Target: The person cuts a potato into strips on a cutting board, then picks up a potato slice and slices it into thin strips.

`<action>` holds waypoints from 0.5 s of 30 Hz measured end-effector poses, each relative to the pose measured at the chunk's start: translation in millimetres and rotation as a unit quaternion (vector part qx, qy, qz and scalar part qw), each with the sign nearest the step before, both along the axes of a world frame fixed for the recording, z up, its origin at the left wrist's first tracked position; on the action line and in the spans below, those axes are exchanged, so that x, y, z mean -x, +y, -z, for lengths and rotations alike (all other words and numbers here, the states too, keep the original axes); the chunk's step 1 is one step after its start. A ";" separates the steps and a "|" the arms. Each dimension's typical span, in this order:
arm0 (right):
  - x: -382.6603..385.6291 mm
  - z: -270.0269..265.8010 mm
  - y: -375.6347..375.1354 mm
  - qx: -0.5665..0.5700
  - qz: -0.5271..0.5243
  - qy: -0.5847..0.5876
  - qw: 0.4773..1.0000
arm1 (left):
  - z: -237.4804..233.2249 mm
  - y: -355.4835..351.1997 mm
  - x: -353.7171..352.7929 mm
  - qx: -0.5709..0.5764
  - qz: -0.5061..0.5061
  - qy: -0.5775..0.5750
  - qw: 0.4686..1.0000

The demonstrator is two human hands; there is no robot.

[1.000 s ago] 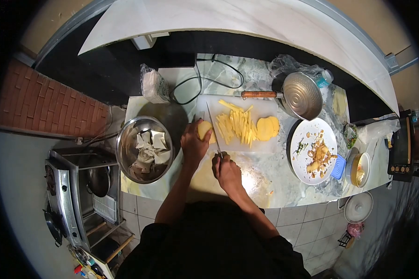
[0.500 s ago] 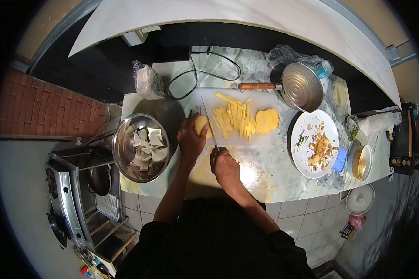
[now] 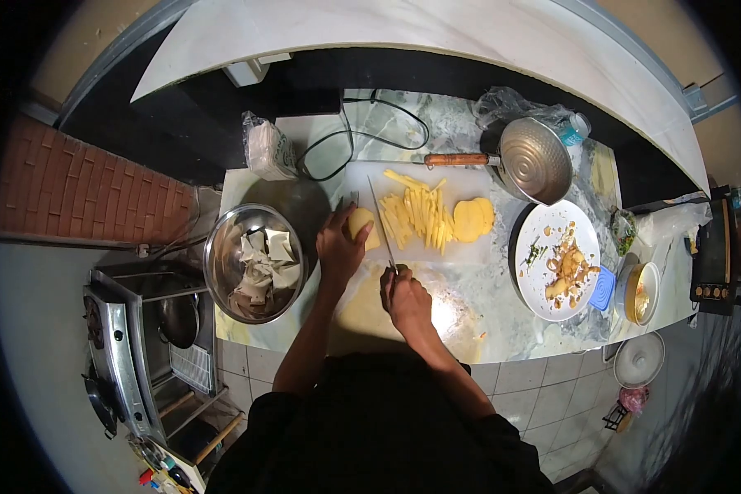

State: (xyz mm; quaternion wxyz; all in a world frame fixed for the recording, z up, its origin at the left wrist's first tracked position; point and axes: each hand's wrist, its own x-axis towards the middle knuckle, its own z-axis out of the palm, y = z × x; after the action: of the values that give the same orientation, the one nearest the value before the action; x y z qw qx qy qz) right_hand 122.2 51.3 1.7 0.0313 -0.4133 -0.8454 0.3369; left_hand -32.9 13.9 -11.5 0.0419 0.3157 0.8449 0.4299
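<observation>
On the white cutting board (image 3: pixel 469 177) my left hand (image 3: pixel 337 244) holds a peeled yellow potato (image 3: pixel 361 225) down. My right hand (image 3: pixel 405 298) grips a knife (image 3: pixel 382 224) whose blade runs along the potato's right side. To the right of the blade lies a pile of cut potato sticks (image 3: pixel 420 212), and beyond it flat potato slices (image 3: pixel 473 218).
A steel bowl (image 3: pixel 254 263) with pale scraps stands at the left. A metal pot (image 3: pixel 535 159) with a wooden handle, a white plate (image 3: pixel 556 259) of peelings and a small bowl (image 3: pixel 640 292) are at the right. A black cable (image 3: pixel 370 132) and a plastic bag (image 3: pixel 267 148) lie behind the board.
The knife has shifted slightly along the potato and my right hand moved a little with it. My left hand keeps its hold on the potato.
</observation>
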 end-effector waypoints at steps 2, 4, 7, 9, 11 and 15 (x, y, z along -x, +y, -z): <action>2.1 -6.3 2.1 -0.002 -0.004 -0.002 1.000 | 0.9 1.3 -0.6 0.020 -0.008 0.038 0.999; 3.1 -11.8 3.1 -0.006 -0.007 -0.005 1.000 | 2.7 2.3 -1.4 0.017 -0.016 0.030 0.999; 3.3 -12.4 2.4 0.004 -0.009 0.006 1.000 | 3.3 4.9 -3.2 0.019 -0.026 0.020 0.999; 4.3 -7.6 0.3 0.015 -0.019 -0.001 1.000 | 2.8 5.4 -4.7 0.025 -0.029 0.016 0.999; 4.2 -10.9 -1.0 0.017 -0.019 -0.001 1.000 | 1.3 6.0 -5.2 0.019 -0.030 0.005 0.999; 5.8 -13.4 -2.3 0.023 -0.015 0.001 1.000 | 4.9 6.2 -6.4 0.013 -0.042 0.023 0.999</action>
State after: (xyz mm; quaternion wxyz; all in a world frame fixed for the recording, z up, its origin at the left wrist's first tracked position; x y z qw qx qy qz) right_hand 116.5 49.0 15.1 0.0174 -0.4013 -0.8435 0.3566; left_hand -26.5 20.1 -16.4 0.0088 0.2894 0.8633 0.4134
